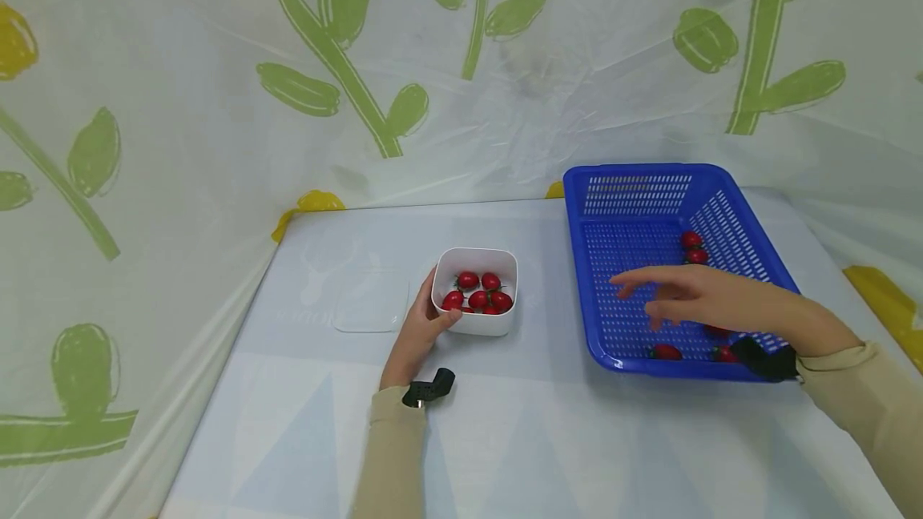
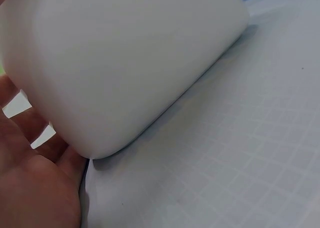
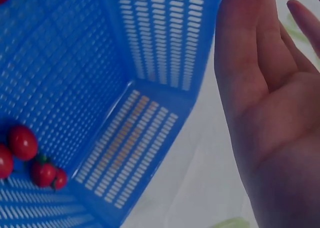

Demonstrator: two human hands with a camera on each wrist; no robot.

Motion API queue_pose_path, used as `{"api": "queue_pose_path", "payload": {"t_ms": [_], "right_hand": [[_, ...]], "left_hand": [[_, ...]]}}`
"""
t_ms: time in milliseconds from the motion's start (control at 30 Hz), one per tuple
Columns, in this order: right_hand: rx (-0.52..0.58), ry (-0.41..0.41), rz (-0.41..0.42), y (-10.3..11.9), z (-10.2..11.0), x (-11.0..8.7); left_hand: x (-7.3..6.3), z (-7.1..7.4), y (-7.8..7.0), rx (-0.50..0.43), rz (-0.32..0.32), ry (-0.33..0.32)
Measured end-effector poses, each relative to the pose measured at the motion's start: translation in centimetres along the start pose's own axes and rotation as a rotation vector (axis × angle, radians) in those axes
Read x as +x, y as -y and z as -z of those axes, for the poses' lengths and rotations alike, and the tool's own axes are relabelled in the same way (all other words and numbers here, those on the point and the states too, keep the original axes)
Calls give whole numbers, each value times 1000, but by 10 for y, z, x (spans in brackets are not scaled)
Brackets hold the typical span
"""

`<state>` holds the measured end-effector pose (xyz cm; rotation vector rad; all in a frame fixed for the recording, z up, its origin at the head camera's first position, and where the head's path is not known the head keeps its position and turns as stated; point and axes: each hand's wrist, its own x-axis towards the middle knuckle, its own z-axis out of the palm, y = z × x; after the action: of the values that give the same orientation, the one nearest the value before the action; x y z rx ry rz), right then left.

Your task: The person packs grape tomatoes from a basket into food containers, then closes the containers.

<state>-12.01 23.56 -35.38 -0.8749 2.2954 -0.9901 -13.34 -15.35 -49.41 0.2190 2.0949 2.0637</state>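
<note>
A small white plastic box [image 1: 481,325] stands on the table with several cherry tomatoes [image 1: 479,299] inside. My left hand [image 1: 415,336] holds it at its left side, thumb at the near rim and fingers along the wall. In the left wrist view the box's smooth side [image 2: 125,67] fills much of the picture. My right hand [image 1: 714,296] hovers over the blue basket [image 1: 627,251], fingers loosely bent with nothing between them. Several red cherry tomatoes [image 1: 666,352] lie on the basket floor, some partly hidden by that hand. A few show in the right wrist view by the basket wall [image 3: 160,92].
Left of the white box, a flat clear lid [image 1: 371,315] lies on the table [image 1: 497,415]. A white curtain [image 1: 180,142] with printed green leaves hangs behind and to the left. Each wrist wears a black strap.
</note>
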Motion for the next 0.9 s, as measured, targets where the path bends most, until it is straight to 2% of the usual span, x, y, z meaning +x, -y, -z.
{"api": "queue_pose_path", "payload": {"t_ms": [133, 233, 533, 900], "right_hand": [[7, 62, 9, -5, 8, -1], [29, 108, -27, -8, 12, -2], [60, 251, -227, -31, 16, -3], [145, 327, -350, -55, 2, 3]], "left_hand": [[1, 0, 0, 8, 4, -1], [3, 2, 4, -3, -2, 1], [9, 5, 24, -6, -9, -5], [9, 5, 24, 10, -22, -13]]}}
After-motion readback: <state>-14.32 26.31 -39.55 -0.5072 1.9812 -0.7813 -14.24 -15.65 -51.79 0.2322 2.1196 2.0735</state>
